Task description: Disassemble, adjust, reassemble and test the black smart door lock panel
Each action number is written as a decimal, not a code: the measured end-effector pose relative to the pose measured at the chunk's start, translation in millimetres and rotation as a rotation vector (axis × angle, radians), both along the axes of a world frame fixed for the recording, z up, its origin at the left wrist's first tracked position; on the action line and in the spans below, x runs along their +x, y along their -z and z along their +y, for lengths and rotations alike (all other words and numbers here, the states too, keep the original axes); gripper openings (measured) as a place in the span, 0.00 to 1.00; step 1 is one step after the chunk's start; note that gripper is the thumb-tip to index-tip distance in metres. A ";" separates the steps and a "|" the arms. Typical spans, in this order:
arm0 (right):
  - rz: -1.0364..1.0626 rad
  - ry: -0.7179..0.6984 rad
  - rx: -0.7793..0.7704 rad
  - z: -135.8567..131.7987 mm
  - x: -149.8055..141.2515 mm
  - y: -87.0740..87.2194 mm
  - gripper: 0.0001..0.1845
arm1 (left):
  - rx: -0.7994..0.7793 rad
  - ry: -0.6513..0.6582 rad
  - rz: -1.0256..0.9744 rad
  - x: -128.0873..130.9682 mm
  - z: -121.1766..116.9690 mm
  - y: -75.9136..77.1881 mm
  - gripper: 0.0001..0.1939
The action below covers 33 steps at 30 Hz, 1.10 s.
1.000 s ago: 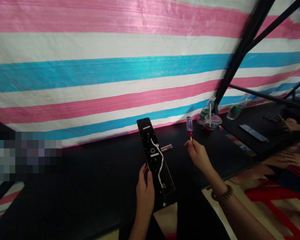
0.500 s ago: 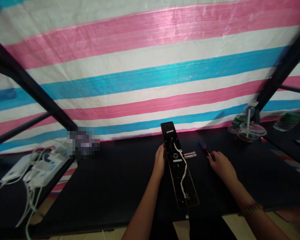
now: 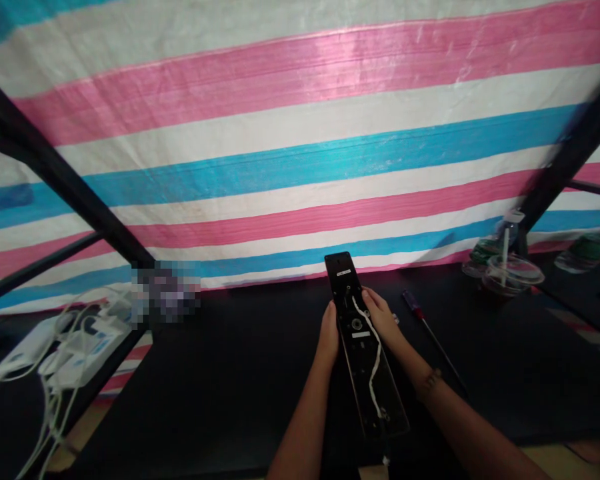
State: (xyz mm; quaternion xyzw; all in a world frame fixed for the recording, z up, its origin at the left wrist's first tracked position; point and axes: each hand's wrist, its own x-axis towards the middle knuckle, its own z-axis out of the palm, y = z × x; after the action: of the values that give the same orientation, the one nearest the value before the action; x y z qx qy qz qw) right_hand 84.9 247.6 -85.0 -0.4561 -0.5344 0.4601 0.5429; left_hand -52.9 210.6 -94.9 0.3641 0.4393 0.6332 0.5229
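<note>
Behind the black panel [image 3: 363, 373], fingers of the left hand [image 3: 329, 333] are hidden. Right of the panel, a small item [image 3: 395, 319] is mostly covered by the right hand [image 3: 381, 313]; farther out, a bottle [image 3: 585, 253] is cut off. Left of it, a patch [image 3: 167, 291] is pixelated beyond recognition

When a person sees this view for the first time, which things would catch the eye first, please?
Probably first the pink, white and blue striped sheet, which fills the view behind the black table. Next, near the middle, the long black panel with a white cable along it, held between the left hand and right hand. The screwdriver lies to its right.
</note>
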 end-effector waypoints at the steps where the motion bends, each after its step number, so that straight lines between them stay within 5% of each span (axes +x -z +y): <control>1: 0.035 0.004 -0.011 1.6 -0.2 3.0 0.35 | 0.002 -0.002 0.000 -0.1 1.0 0.2 0.28; 17: 0.171 -0.185 0.024 -4.5 4.9 16.0 0.35 | -0.087 -0.025 -0.013 -2.0 2.1 11.7 0.26; 33: 0.157 -0.200 0.016 -7.6 5.7 11.1 0.40 | -0.081 0.002 0.048 0.9 -5.5 -4.9 0.24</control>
State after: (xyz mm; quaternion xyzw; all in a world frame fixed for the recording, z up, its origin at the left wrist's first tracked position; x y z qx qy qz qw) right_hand 90.6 240.1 -96.1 -0.3587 -0.5366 0.5420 0.5382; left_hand -52.0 205.0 -89.9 0.3580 0.4767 0.6056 0.5271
